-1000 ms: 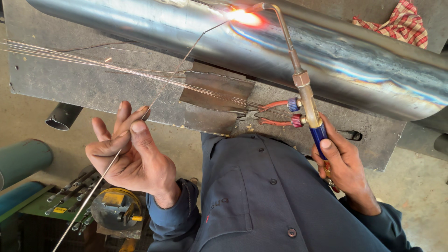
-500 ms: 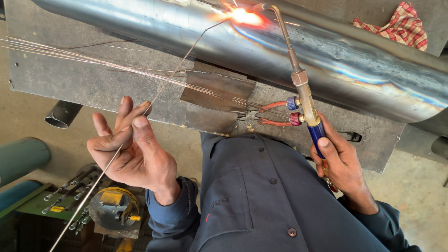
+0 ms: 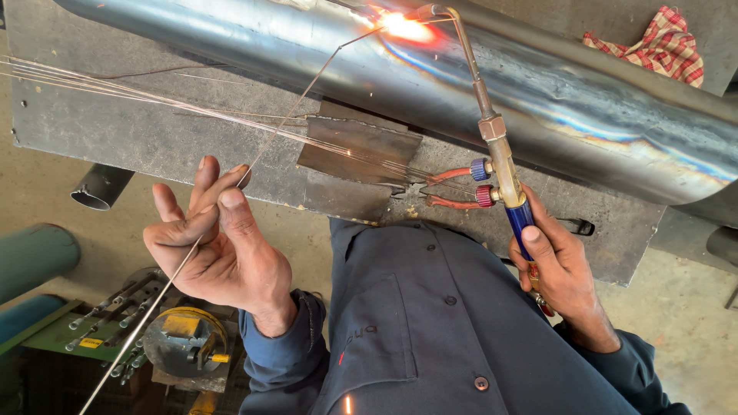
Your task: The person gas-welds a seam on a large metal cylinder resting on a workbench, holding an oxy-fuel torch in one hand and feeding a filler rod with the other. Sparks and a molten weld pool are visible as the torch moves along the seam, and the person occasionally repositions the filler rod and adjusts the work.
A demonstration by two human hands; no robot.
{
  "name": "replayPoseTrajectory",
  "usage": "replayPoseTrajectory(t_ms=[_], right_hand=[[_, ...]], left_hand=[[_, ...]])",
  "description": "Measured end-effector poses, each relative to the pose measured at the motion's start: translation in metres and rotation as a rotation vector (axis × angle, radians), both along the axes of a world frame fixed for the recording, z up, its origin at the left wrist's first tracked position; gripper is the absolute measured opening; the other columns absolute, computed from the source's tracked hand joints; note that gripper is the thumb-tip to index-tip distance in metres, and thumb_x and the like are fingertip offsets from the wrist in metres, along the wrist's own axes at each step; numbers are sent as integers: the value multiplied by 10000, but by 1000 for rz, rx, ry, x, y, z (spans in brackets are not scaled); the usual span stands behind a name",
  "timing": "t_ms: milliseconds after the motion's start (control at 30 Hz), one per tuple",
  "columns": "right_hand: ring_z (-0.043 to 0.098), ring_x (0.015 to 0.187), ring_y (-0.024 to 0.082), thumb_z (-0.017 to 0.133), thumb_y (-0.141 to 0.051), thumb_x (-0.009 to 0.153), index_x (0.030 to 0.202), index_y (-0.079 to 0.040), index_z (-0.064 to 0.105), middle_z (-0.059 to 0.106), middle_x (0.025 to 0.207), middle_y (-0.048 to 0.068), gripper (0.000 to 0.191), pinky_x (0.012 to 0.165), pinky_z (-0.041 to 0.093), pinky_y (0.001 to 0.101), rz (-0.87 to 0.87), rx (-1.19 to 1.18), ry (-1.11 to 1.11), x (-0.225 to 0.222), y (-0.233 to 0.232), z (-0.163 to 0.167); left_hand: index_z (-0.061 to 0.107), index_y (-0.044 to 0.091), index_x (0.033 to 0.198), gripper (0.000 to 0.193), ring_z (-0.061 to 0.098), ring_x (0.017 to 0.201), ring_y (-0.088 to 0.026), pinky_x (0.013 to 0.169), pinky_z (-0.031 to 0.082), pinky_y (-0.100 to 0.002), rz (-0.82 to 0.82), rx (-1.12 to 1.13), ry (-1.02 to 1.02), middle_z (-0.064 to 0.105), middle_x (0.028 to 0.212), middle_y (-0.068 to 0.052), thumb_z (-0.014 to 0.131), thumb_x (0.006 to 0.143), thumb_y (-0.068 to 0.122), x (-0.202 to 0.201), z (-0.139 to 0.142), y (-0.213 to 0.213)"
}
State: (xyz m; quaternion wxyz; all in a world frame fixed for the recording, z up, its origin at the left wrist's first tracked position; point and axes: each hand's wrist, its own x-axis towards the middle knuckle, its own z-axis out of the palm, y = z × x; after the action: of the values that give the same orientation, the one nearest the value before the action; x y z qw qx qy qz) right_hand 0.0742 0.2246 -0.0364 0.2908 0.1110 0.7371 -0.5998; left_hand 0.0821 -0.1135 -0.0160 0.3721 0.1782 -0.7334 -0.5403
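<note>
1. Our left hand [image 3: 219,250] pinches the rod [image 3: 261,150], thin and whippy, mid-frame; grip near its middle.
2. Our right hand [image 3: 557,265] wraps the torch [image 3: 492,134], stiff; its tip at the upper-centre pipe [image 3: 254,46].

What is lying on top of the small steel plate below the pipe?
A bundle of thin filler rods crosses the small steel plate; the table beneath it is covered.
</note>
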Motion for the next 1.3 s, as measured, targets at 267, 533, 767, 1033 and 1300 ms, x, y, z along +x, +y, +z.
replayPoseTrajectory(t_ms=[267,533,767,1033,1300], right_hand=[[443,554,80,448,-317,1038,1638,-136,320,471,676,32,639,444,458,239,11,14,0,-1,-1,0],[444,549,77,444,-317,1041,1634,-124,317,468,673,32,636,441,462,240,20,4,20,-2,-2,0],[443,541,79,443,-319,1040,1637,-128,312,473,671,34,640,448,457,235,24,4,15,-1,-1,0],[450,465,85,442,-339,1030,1637,-126,317,488,653,39,655,434,422,224,26,-7,4,-1,2,2],[444,502,77,446,-335,1036,1641,-123,320,484,663,40,653,451,440,226,28,-24,2,-2,1,2]], left_hand=[[369,96,1047,343,686,1317,-227,1325,57,-419,5,-9,0,781,1060,-179,691,1160,130,-1,-3,-1],[373,94,1048,336,684,1319,-222,1327,60,-417,0,-2,0,778,1064,-178,688,1158,123,-1,-4,-1],[367,96,1049,329,683,1324,-223,1324,58,-425,-14,-13,-18,784,1056,-171,671,1168,134,-2,-4,-1],[368,91,1054,329,684,1324,-238,1325,60,-429,-9,-16,-17,780,1067,-170,672,1170,143,-4,-4,-2],[370,91,1050,329,684,1321,-232,1325,66,-430,-5,-11,-20,781,1067,-168,674,1167,138,-3,-5,-1]])
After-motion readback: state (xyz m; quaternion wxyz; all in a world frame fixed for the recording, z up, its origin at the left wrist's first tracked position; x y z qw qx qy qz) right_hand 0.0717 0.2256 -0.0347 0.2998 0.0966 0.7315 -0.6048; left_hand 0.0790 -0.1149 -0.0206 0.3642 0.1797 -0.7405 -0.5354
